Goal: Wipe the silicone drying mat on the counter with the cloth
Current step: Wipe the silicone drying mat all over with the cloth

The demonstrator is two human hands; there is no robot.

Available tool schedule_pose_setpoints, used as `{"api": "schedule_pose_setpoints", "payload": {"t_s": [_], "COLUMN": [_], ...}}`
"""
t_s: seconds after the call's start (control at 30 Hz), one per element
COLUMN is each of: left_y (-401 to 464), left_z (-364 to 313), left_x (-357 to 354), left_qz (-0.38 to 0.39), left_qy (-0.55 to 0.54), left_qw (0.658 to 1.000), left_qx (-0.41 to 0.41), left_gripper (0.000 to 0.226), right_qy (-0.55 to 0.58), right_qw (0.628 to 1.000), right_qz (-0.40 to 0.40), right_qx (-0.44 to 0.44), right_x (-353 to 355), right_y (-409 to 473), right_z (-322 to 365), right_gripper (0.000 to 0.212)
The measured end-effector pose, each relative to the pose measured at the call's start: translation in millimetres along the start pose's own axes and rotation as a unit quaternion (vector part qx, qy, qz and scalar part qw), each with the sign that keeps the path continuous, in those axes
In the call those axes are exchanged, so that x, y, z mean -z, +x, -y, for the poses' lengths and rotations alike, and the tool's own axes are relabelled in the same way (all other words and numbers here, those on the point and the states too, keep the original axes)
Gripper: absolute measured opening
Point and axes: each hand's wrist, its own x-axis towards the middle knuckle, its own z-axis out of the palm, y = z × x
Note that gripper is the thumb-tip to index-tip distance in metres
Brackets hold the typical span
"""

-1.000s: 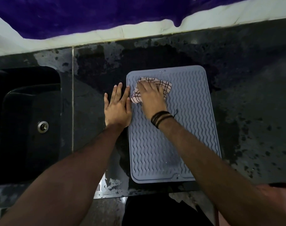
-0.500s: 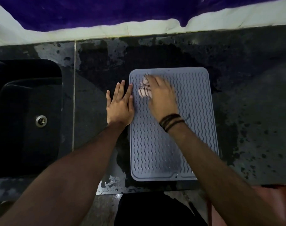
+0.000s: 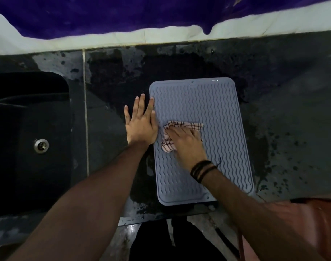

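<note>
**Cloth pulled back to mid-mat: the stroke has come down from the far end**

The cloth [image 3: 181,136], a pale checked rag, now lies bunched on the left-centre of the silicone drying mat [image 3: 217,113]. 1 second ago it was up near the mat's far-left corner, and 0.5 seconds ago it was a blur in much the same spot. Since then the right hand [image 3: 187,142] has drawn it toward the person, roughly to the middle of the mat's length. That hand's fingers lie spread and fairly flat over the cloth, pressing it down rather than pinching it, so the grip reads as open.

The left hand [image 3: 142,123] has not shifted. It lies flat on the dark worktop [image 3: 283,119], with its thumb side along the mat's left rim, fingers straight and holding nothing. It appears to be bracing the mat against sliding.

The mat itself sits where it did, lengthwise on the wet worktop, with its near edge close to the worktop's front edge and the sink [image 3: 29,140] well apart to the left.

My reading is that the far-left part has had at least 1 pass, and the wiping is working down the left side. The right half and the near end, partly hidden under the right forearm, probably remain to be done. The task looks well short of finished.
</note>
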Motion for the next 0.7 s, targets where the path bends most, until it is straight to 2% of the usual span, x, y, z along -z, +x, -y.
{"api": "schedule_pose_setpoints", "payload": {"t_s": [0.1,0.2,0.27,0.4,0.47,0.57,0.7], "left_y": [-3.9,6.9,22.1,38.6,37.5,36.2,35.2], "left_z": [0.2,9.8,21.7,37.7,39.1,36.4,34.0], "left_x": [5.0,14.6,20.7,14.7,9.7,9.3,11.4], "left_qz": [0.007,-0.011,-0.012,0.063,0.059,0.037,0.034], "left_qy": [-0.004,-0.017,-0.007,0.054,0.058,0.035,0.027], "left_qw": [1.000,0.998,0.994,0.980,0.980,0.984,0.987], "left_qx": [-0.017,-0.060,-0.104,-0.183,-0.181,-0.169,-0.157], "left_gripper": [0.054,0.047,0.048,0.060,0.062,0.052,0.050], "right_qy": [0.069,0.105,0.098,0.057,0.040,0.031,0.026], "right_qw": [0.996,0.981,0.978,0.993,0.993,0.994,0.998], "right_qz": [-0.005,-0.109,-0.145,-0.075,-0.080,-0.093,-0.054], "right_qx": [-0.058,-0.120,-0.117,-0.078,-0.072,-0.050,-0.011], "right_x": [12.2,25.2,29.4,12.1,-2.3,-11.3,-17.7], "right_y": [9.0,38.2,63.3,87.0,77.6,50.9,4.4], "right_z": [1.7,7.2,13.5,27.0,28.9,28.6,32.7], "right_gripper": [0.059,0.060,0.061,0.060,0.063,0.067,0.071]}}
